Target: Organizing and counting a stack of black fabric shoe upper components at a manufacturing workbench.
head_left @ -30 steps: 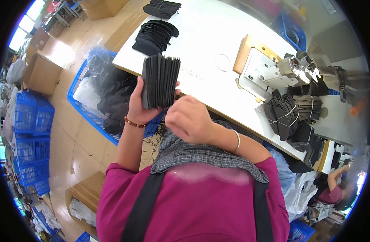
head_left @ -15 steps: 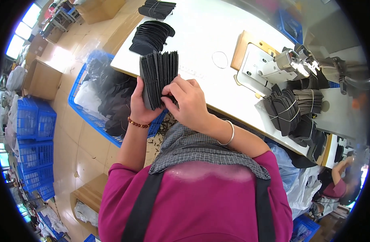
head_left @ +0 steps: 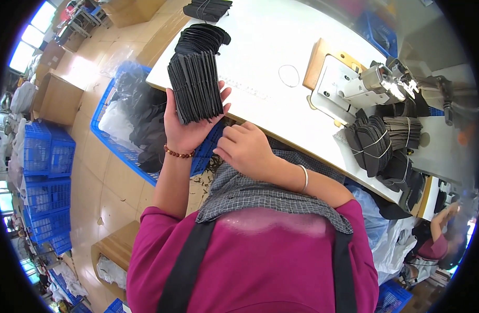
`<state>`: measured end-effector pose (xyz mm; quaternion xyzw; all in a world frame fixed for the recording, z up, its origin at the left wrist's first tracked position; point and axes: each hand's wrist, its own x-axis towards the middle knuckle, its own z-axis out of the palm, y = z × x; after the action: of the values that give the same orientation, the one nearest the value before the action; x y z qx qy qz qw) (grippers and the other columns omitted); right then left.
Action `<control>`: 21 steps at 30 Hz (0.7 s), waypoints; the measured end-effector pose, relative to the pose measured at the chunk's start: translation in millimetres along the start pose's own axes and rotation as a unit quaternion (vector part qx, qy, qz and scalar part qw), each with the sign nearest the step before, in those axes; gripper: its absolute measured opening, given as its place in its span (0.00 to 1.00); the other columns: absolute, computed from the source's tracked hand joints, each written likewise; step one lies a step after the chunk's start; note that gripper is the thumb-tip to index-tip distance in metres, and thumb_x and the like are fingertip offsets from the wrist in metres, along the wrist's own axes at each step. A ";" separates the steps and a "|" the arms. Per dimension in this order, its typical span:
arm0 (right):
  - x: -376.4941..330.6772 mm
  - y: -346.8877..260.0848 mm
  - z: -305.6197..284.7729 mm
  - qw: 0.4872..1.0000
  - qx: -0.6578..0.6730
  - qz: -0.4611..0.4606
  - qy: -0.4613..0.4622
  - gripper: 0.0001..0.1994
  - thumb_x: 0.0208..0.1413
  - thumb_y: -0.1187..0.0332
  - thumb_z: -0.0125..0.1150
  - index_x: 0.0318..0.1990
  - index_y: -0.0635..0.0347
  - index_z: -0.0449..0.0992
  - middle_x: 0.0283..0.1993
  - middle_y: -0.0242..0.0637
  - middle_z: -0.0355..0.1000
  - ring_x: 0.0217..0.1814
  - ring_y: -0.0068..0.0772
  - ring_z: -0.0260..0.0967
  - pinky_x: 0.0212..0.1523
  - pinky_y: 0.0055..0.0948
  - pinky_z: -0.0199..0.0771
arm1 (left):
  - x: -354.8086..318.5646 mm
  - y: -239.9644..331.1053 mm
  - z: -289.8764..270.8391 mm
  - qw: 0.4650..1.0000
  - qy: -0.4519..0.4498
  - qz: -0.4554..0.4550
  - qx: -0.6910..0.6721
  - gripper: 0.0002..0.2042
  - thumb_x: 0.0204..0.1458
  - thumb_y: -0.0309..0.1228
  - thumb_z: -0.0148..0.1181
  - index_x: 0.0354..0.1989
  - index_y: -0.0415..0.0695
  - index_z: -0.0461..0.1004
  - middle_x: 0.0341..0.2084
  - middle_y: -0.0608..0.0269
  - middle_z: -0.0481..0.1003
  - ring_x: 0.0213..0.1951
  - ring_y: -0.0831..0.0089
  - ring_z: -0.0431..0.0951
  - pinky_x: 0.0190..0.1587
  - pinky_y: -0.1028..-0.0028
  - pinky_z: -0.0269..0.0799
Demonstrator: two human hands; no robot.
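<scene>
A thick stack of black fabric pieces, packed on edge with their thin sides showing, rests in my left hand. The palm is beneath it; my thumb presses one side and the fingertips come round the other. My right hand is apart from the stack, nearer my body, with its fingers curled together. Whether those fingers pinch anything small is hidden. Just beyond the held stack, a fanned pile of black pieces lies on the white table.
A machine with a metal head stands at the table's right, beside tied black bundles. Another tied bundle lies at the far edge. A blue basket of dark scraps and clear plastic stands left of the table. A rubber band lies mid-table.
My right hand has left the stack and drawn back toward my body. My left hand has tilted the stack and carried it slightly away and left, its fingers opening more beneath it.
</scene>
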<state>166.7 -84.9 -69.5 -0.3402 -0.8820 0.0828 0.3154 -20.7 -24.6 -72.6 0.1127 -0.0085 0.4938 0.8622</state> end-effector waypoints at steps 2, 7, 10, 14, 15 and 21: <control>1.9 3.3 1.6 0.999 0.003 0.034 0.011 0.05 0.55 0.66 0.68 0.32 0.53 0.78 0.31 0.33 0.72 0.29 0.33 0.70 0.33 0.29 0.67 | 0.6 -0.8 2.3 1.000 0.011 0.013 -0.008 0.43 0.66 0.65 0.33 0.76 0.39 0.50 0.73 0.39 0.55 0.75 0.45 0.52 0.75 0.45 0.50; 23.9 7.4 -0.5 0.735 0.563 0.379 0.000 0.11 0.66 0.62 0.63 0.39 0.60 0.82 0.25 0.28 0.72 0.23 0.19 0.64 0.27 0.22 0.63 | 3.5 -16.8 1.2 0.996 0.010 0.047 0.072 0.44 0.66 0.66 0.33 0.76 0.38 0.50 0.71 0.42 0.58 0.74 0.45 0.54 0.73 0.45 0.55; 20.7 8.4 5.4 0.586 0.693 0.417 0.048 0.10 0.67 0.65 0.61 0.39 0.62 0.82 0.26 0.25 0.72 0.25 0.16 0.64 0.28 0.21 0.64 | 5.6 -23.2 -2.7 0.991 0.013 0.078 0.103 0.45 0.65 0.67 0.32 0.76 0.38 0.50 0.70 0.43 0.60 0.74 0.46 0.56 0.72 0.46 0.58; 13.5 11.0 12.3 0.613 0.677 0.403 0.054 0.08 0.65 0.67 0.62 0.37 0.62 0.82 0.26 0.25 0.71 0.27 0.17 0.65 0.29 0.20 0.63 | 7.7 -21.8 -4.6 0.988 0.044 0.095 0.115 0.45 0.64 0.67 0.34 0.75 0.38 0.51 0.70 0.44 0.61 0.74 0.47 0.56 0.72 0.46 0.57; 10.2 9.6 13.3 0.662 0.644 0.382 0.037 0.08 0.64 0.67 0.63 0.36 0.62 0.82 0.25 0.26 0.70 0.27 0.18 0.65 0.29 0.22 0.64 | 7.2 -20.1 -4.7 0.991 0.041 0.086 0.096 0.45 0.64 0.67 0.35 0.75 0.39 0.52 0.70 0.45 0.61 0.74 0.47 0.56 0.72 0.46 0.57; -19.4 7.7 23.1 0.966 0.206 0.122 -0.096 0.07 0.57 0.66 0.66 0.32 0.58 0.82 0.28 0.33 0.72 0.31 0.32 0.73 0.32 0.33 0.74 | 2.9 -3.4 -11.5 0.998 0.016 0.058 0.030 0.45 0.63 0.67 0.41 0.76 0.41 0.51 0.72 0.45 0.58 0.74 0.47 0.55 0.73 0.42 0.54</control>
<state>167.8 -90.2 -100.1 -0.3636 -0.8237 0.3327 0.2803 -17.4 -21.4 -84.1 0.1301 0.0139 0.5446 0.8284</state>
